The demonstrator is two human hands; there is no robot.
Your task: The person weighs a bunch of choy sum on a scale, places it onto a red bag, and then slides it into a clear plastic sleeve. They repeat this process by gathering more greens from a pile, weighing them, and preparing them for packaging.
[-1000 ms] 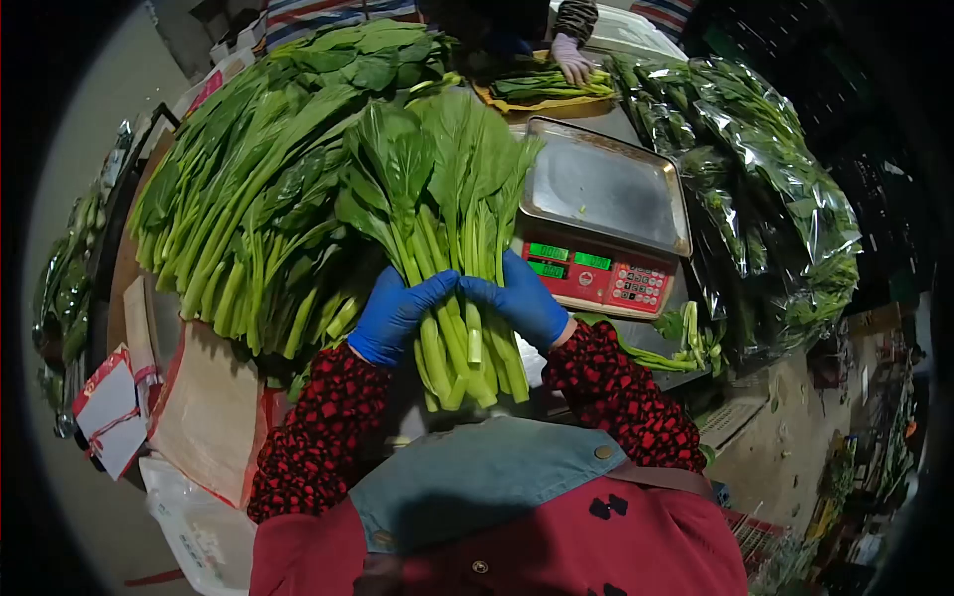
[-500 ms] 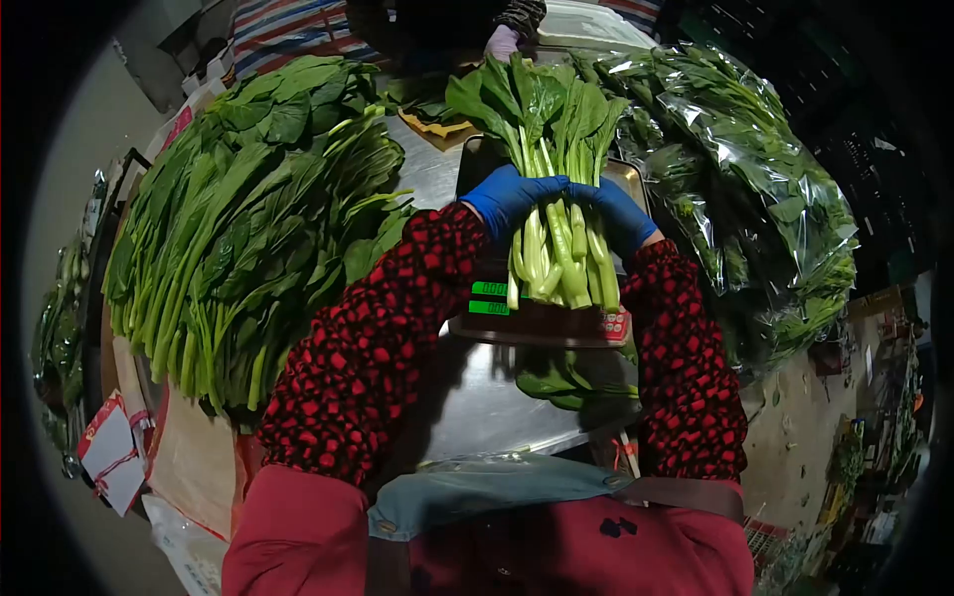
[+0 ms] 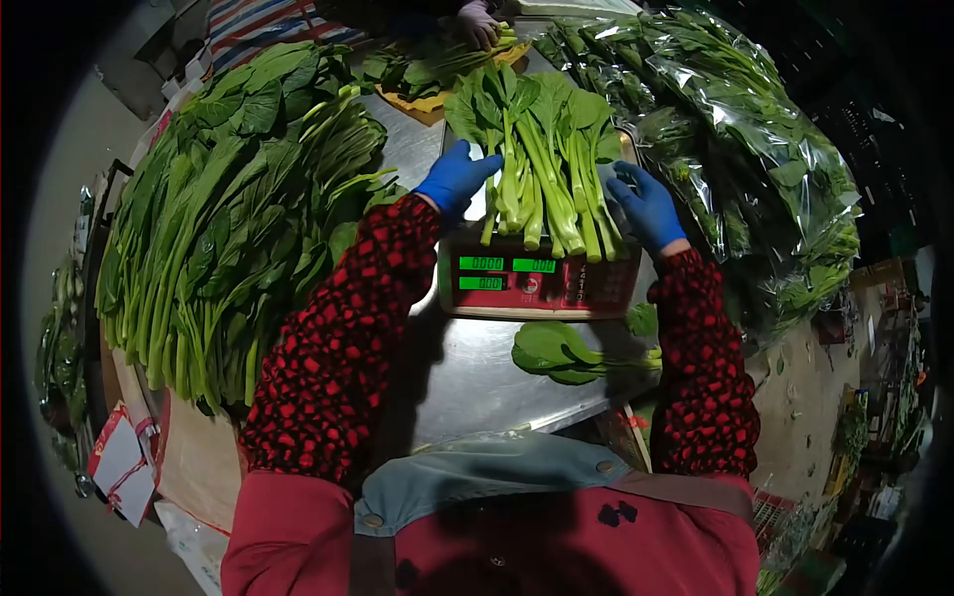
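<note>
A bunch of leafy green vegetables [image 3: 537, 169] with thick pale stalks lies over the pan of a digital scale [image 3: 537, 303], stalk ends toward me. Green digits glow on the scale's red front panel. On the bunch's left side, my left hand [image 3: 455, 181] in a blue glove has its fingers stretched out, fingertips right at the stalks. My right hand [image 3: 646, 207], also blue-gloved, is at the other side with fingers apart and loosely curved. A few loose leafy stems [image 3: 561, 353] rest on the metal table [image 3: 457, 387] in front of the scale.
To the left rises a big heap of leafy greens [image 3: 219, 219]. Clear plastic bags of greens [image 3: 755, 159] are piled on the right. Across the table, another person's gloved hand [image 3: 479, 25] is at more greens on a yellowish sheet [image 3: 422, 104].
Both hands have let go of the bunch and moved apart to its sides. The bunch has come down onto the scale and spread out, uncovering more of the display.
</note>
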